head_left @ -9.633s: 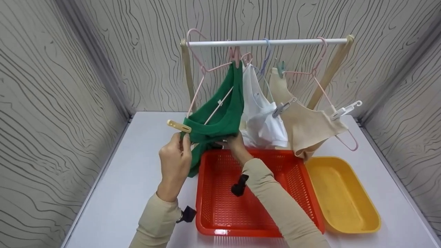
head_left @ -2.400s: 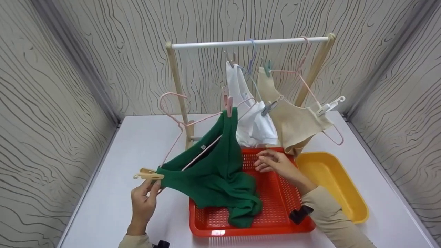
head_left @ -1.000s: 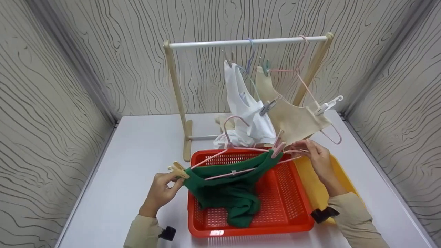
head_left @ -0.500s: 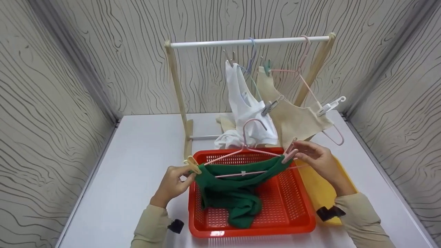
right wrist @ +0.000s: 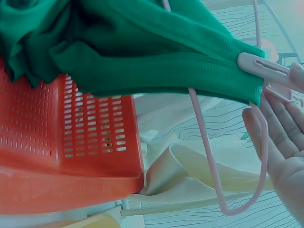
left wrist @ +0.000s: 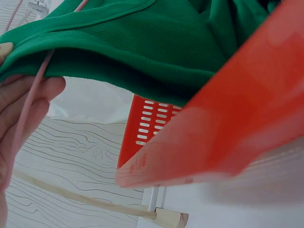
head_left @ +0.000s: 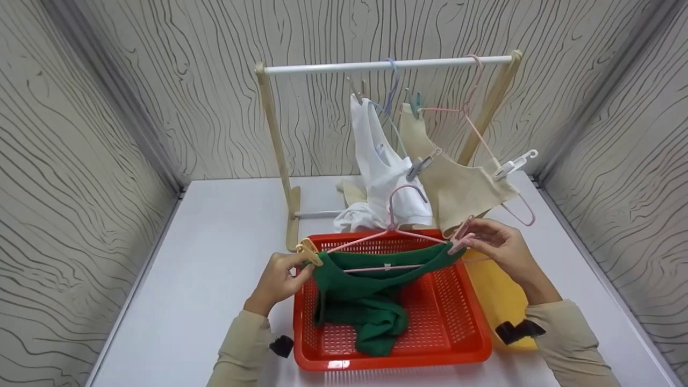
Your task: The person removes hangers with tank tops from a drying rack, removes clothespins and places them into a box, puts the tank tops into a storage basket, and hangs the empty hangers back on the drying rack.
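Note:
A green tank top (head_left: 355, 282) hangs on a pink hanger (head_left: 391, 231) over the red basket, its lower part lying in the basket. My left hand (head_left: 282, 277) pinches its left shoulder strap, just under a cream clothespin (head_left: 309, 252). In the left wrist view the fingers (left wrist: 28, 95) lie behind the cloth and the hanger's arm. My right hand (head_left: 502, 250) pinches the handles of a pink clothespin (head_left: 460, 243), which bites the other strap; in the right wrist view that clothespin (right wrist: 266, 69) sits over the strap's edge, and the hanger's rounded end loops below.
The red basket (head_left: 395, 364) stands mid-table, with a yellow tray (head_left: 500, 301) at its right, partly behind my right forearm. Behind them a rack with a white rail (head_left: 333, 67) holds a white top (head_left: 371, 145) and a beige top (head_left: 457, 188), each on a hanger with clothespins.
The green top and its hanger have come off the rail and down over the basket. My right hand has moved onto the pink clothespin; lately both hands have shifted slightly right.

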`<state>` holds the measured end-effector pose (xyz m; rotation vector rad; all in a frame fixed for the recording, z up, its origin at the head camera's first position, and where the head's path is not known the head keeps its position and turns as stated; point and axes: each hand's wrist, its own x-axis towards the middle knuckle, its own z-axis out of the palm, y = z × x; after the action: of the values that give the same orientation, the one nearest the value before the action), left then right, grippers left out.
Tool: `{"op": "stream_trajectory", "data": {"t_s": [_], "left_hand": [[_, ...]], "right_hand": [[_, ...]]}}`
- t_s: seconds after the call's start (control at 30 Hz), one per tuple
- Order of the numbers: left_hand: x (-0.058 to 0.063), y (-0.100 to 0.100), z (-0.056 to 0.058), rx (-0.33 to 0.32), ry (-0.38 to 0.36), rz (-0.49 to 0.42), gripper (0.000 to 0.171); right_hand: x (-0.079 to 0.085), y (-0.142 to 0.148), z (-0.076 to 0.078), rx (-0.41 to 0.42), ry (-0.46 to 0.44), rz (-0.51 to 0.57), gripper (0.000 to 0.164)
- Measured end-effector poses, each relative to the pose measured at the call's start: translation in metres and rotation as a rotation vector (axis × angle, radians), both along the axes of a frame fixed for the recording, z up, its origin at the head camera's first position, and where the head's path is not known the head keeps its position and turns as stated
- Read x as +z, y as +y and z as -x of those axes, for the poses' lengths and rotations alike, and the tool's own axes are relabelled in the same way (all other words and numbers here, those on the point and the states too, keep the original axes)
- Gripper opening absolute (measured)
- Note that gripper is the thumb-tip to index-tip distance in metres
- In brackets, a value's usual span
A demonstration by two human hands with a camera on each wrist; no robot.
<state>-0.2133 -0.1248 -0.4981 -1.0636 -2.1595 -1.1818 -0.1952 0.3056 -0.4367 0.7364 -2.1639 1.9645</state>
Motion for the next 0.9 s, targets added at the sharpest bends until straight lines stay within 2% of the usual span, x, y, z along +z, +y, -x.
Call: {"op": "stream_trajectory", "data": {"t_s": [0.2, 0.3, 0.43, 0.53, 0.63, 0.8, 0.9], "left_hand": [[0.001, 0.003, 0.003, 0.03, 0.035, 0.041, 0.014], [0.002, 0.004, 0.004, 0.086, 0.081, 0.083, 0.013], [0.002, 0.006, 0.006, 0.192, 0.192, 0.158, 0.013], [0.002, 0.008, 0.007, 0.232, 0.249, 0.169, 0.014], [0.001, 0.01, 0.007, 0.23, 0.265, 0.137, 0.017], [0.0, 0.012, 0.007, 0.214, 0.251, 0.091, 0.019], [-0.001, 0.013, 0.007, 0.211, 0.245, 0.081, 0.018]], "right_hand": [[0.002, 0.002, 0.0, 0.08, -0.004, 0.047, 0.027], [0.001, 0.003, 0.0, 0.087, -0.012, 0.031, 0.025], [-0.001, 0.005, -0.002, 0.047, -0.023, -0.029, 0.023], [-0.002, 0.006, -0.003, 0.012, -0.027, -0.064, 0.023], [-0.002, 0.006, -0.005, -0.026, -0.016, -0.065, 0.023], [0.0, 0.004, -0.008, -0.097, 0.033, -0.057, 0.018], [0.001, 0.003, -0.01, -0.153, 0.029, -0.061, 0.017]]}}
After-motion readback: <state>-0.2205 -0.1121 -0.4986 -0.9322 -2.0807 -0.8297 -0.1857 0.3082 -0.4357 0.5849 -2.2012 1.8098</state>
